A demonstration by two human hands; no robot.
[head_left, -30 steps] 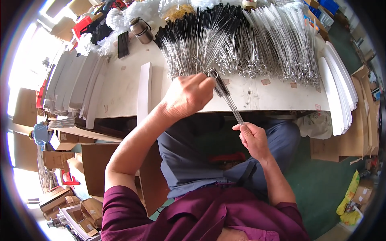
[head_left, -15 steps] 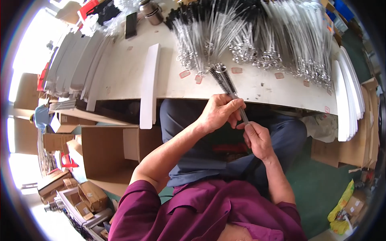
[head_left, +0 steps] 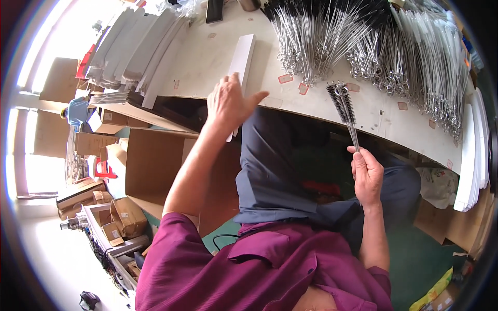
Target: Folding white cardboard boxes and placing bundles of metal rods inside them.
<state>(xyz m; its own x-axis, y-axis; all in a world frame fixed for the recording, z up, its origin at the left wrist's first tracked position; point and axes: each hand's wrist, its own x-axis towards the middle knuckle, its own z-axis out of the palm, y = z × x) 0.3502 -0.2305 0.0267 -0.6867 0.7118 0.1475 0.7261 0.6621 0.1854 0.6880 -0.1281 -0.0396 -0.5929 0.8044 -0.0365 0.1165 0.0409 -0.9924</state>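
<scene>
Between the fingers of my right hand (head_left: 367,175) is a small bunch of thin wire brushes (head_left: 343,110), held by the wire stems. Their dark bristles and wire loops point away from me, over the table's front edge. My left hand (head_left: 228,103) is empty, its fingers stretched and the thumb spread to the right. It hovers over a long narrow white box (head_left: 243,57), which reaches past the table edge; the hand hides its middle. Farther back lie big heaps of similar wire brushes (head_left: 316,49), their loops toward me.
White flat boxes (head_left: 116,49) stand stacked at the table's (head_left: 199,67) left, more white boxes (head_left: 473,150) at its right end. A dark phone (head_left: 214,11) and a metal flask (head_left: 250,4) are at the back. An open cardboard box (head_left: 161,160) sits below, left of my legs.
My left hand has let go of the brushes and moved left to the white box. My right hand keeps the brushes, now farther right. The view has shifted left.
</scene>
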